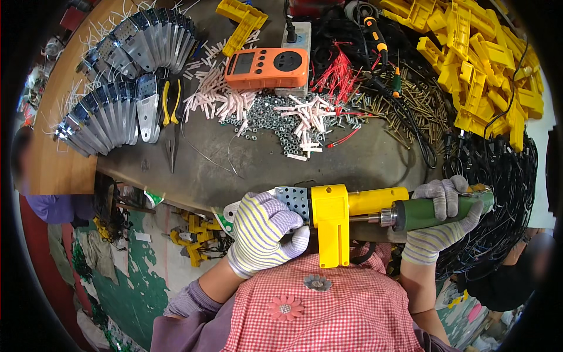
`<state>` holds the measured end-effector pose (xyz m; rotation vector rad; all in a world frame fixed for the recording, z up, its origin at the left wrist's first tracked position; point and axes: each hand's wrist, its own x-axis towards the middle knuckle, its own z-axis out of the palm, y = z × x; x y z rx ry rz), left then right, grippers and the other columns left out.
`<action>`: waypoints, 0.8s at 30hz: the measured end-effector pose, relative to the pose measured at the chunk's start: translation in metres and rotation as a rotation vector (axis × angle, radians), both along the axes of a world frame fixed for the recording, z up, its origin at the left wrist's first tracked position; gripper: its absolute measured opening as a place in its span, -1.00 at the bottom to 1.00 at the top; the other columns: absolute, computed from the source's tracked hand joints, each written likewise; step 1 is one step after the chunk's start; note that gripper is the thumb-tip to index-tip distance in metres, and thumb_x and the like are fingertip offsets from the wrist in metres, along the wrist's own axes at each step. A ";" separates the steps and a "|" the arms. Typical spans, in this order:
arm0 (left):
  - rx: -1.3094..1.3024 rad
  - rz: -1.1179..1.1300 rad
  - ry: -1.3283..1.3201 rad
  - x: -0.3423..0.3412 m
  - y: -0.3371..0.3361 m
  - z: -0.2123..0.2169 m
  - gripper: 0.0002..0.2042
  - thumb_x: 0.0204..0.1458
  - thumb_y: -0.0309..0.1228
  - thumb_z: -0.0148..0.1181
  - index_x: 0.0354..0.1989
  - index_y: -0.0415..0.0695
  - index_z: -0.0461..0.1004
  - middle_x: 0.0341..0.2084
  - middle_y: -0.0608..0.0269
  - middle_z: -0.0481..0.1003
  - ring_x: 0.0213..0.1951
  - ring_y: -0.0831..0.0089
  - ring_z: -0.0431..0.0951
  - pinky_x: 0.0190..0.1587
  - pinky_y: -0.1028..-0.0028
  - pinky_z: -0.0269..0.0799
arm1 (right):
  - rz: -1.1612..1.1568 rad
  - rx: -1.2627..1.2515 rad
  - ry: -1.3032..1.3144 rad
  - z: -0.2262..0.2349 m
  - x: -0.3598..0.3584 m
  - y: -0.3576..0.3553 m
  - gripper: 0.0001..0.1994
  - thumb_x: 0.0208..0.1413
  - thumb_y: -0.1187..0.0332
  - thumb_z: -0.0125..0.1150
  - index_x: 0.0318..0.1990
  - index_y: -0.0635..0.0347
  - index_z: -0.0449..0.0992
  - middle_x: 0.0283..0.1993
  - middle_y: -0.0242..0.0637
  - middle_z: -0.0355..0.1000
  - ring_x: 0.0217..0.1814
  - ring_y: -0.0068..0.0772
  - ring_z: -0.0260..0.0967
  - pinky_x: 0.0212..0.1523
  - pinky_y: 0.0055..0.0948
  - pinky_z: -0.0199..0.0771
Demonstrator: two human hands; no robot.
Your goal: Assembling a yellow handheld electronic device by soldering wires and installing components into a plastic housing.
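Observation:
My left hand (264,232), in a striped knit glove, is closed round a perforated metal plate (293,200). The plate joins a yellow plastic housing (330,214), whose round yellow handle (378,200) points right. In the matching glove, my right hand (443,214) grips a green electric screwdriver (413,216) lying level, its chuck to the left. The bit (366,219) reaches the housing's right side, below the handle. Whether its tip sits on a screw is hidden.
Beyond my hands lie nuts (272,120), white sleeves (220,104), brass-coloured screws (410,111) and an orange multimeter (267,67). Metal plates with wires (108,111) and pliers (171,102) stand left. Yellow housings (475,64) and black cables (492,182) pile up right.

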<state>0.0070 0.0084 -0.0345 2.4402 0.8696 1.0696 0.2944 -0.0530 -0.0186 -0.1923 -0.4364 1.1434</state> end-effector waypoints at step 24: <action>0.017 -0.145 0.261 -0.005 0.011 0.010 -0.83 -0.08 -0.31 0.28 -0.34 -0.07 0.58 -0.51 0.30 0.50 -0.42 0.27 0.52 -0.25 0.19 0.45 | -0.119 -0.154 0.048 0.005 -0.007 0.002 -0.61 0.17 -0.02 0.21 -0.17 0.15 0.46 -0.68 -0.61 0.12 -0.67 -0.67 0.06 -0.15 -0.46 0.39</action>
